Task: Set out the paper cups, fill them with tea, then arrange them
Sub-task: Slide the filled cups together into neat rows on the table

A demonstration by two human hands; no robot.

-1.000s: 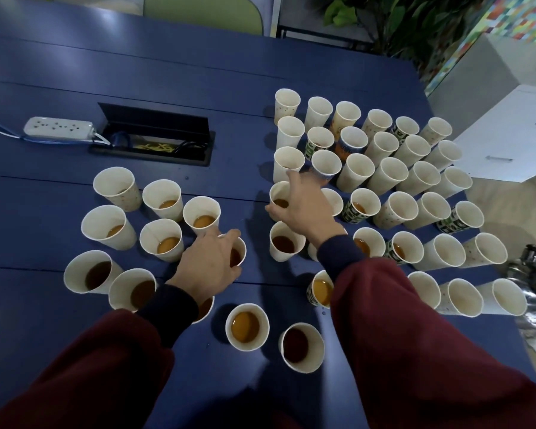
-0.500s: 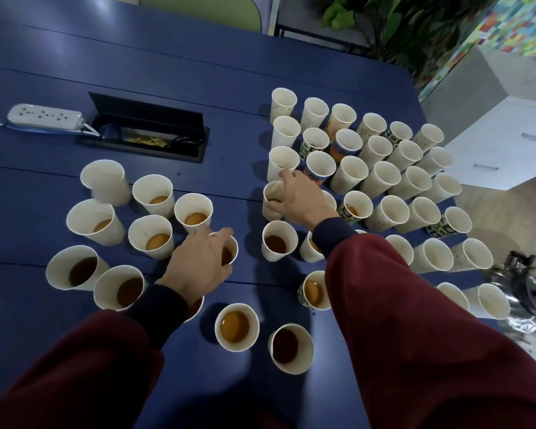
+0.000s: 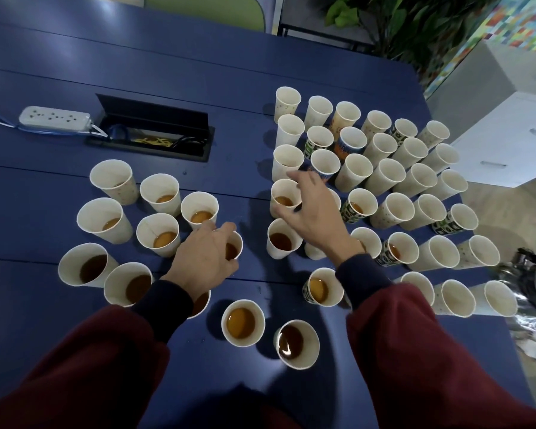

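Paper cups (image 3: 384,178) upright on the blue table (image 3: 198,72), mouths up, left hand (image 3: 203,258) curled round a tea-filled cup (image 3: 235,247), right hand (image 3: 314,212) gripping a second cup (image 3: 283,197) by its rim

**ITEM COUNT**

One worktop (image 3: 44,57) carries eleven paper cups (image 3: 160,193) in the left group and about thirty-four in the right block; a few sit partly under the hands. Two hands: left hand (image 3: 203,258), right hand (image 3: 314,218). One power strip (image 3: 54,117), one cable box (image 3: 155,119), one kettle (image 3: 523,274).
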